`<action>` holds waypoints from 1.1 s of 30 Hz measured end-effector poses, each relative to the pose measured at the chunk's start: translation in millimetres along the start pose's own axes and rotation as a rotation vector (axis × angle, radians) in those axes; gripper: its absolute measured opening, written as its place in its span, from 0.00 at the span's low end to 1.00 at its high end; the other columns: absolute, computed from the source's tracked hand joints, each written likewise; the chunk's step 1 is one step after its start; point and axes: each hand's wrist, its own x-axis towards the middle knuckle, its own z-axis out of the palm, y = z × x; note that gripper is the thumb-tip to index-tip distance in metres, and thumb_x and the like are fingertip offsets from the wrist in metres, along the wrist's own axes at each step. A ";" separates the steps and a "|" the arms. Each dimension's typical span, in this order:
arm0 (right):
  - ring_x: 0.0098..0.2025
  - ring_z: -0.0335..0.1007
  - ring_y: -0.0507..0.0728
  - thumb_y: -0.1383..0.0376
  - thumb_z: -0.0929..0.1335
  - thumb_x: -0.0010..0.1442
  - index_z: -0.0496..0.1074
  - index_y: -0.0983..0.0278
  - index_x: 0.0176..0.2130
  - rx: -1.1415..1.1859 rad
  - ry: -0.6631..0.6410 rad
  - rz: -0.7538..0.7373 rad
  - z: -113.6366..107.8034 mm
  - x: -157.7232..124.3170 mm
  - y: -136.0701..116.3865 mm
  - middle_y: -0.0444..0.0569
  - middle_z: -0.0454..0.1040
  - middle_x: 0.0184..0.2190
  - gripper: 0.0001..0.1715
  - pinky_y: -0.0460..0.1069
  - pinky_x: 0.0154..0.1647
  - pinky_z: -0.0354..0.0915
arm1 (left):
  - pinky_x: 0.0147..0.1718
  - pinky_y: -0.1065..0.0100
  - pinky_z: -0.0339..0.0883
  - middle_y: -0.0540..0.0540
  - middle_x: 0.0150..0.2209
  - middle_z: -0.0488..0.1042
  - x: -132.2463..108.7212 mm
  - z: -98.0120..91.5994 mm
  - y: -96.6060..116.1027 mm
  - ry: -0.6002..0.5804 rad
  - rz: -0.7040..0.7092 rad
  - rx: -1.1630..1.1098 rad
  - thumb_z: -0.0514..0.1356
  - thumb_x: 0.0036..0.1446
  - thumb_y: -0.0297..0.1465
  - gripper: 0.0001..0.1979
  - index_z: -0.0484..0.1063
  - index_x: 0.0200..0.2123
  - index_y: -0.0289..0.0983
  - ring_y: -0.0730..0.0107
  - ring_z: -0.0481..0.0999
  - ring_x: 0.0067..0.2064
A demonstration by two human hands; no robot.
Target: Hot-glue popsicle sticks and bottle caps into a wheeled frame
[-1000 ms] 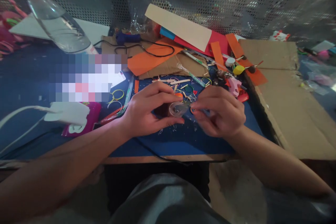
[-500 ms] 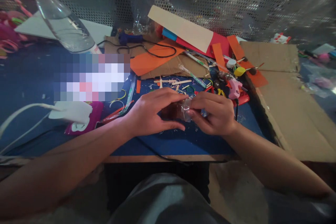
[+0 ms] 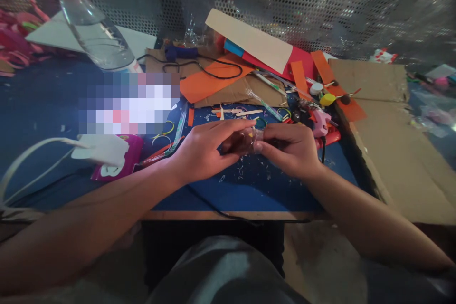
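Note:
Between my two hands, above the blue table, is a small brownish object in clear plastic [image 3: 245,142]; what is inside cannot be made out. My left hand [image 3: 204,150] wraps round its left side, thumb below and fingers above. The thumb and fingers of my right hand [image 3: 294,149] pinch its right end. Wooden sticks [image 3: 249,113] and a green ring [image 3: 261,123] lie just behind the hands. Small clear scraps are scattered on the table in front of them.
A bottle with a red cap [image 3: 101,40] leans at the left, near a white plug [image 3: 103,149]. Behind lie orange sheets [image 3: 213,78] and a cream sheet [image 3: 249,38]. A pink glue gun [image 3: 320,122] and cardboard [image 3: 402,152] are at the right. A black cable crosses the front edge.
My left thumb has closed in against the wrapped object. My right fingers have shifted around its end, and the object sits slightly higher. The whole view has moved a little.

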 end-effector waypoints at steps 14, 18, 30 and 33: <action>0.23 0.64 0.49 0.50 0.83 0.56 0.87 0.65 0.33 0.153 -0.085 0.325 3.2 -1.4 -2.7 0.44 0.77 0.21 0.20 0.45 0.22 0.59 | 0.58 0.61 0.83 0.39 0.57 0.85 -1.3 0.0 -3.3 -0.075 0.149 0.059 0.67 0.68 0.24 0.22 0.74 0.64 0.36 0.61 0.86 0.58; 0.22 0.62 0.49 0.50 0.83 0.55 0.86 0.66 0.33 0.167 -0.098 0.335 5.2 -2.0 -5.0 0.43 0.75 0.21 0.22 0.45 0.22 0.58 | 0.57 0.60 0.83 0.37 0.57 0.84 -1.3 0.9 -1.6 -0.092 0.182 0.102 0.66 0.70 0.25 0.22 0.73 0.65 0.34 0.60 0.86 0.57; 0.25 0.63 0.49 0.60 0.79 0.60 0.82 0.66 0.34 0.169 -0.079 0.325 10.8 -2.2 -3.0 0.42 0.74 0.23 0.10 0.45 0.24 0.61 | 0.61 0.59 0.82 0.38 0.60 0.83 -1.0 1.2 -2.1 -0.119 0.129 0.042 0.68 0.68 0.24 0.23 0.74 0.64 0.36 0.58 0.85 0.61; 0.25 0.64 0.49 0.59 0.79 0.59 0.81 0.65 0.32 0.209 -0.064 0.339 8.8 -1.0 -1.8 0.42 0.75 0.23 0.12 0.45 0.25 0.62 | 0.62 0.60 0.81 0.40 0.59 0.84 -0.6 1.1 -1.8 -0.103 0.092 -0.019 0.71 0.67 0.27 0.26 0.73 0.66 0.38 0.59 0.85 0.61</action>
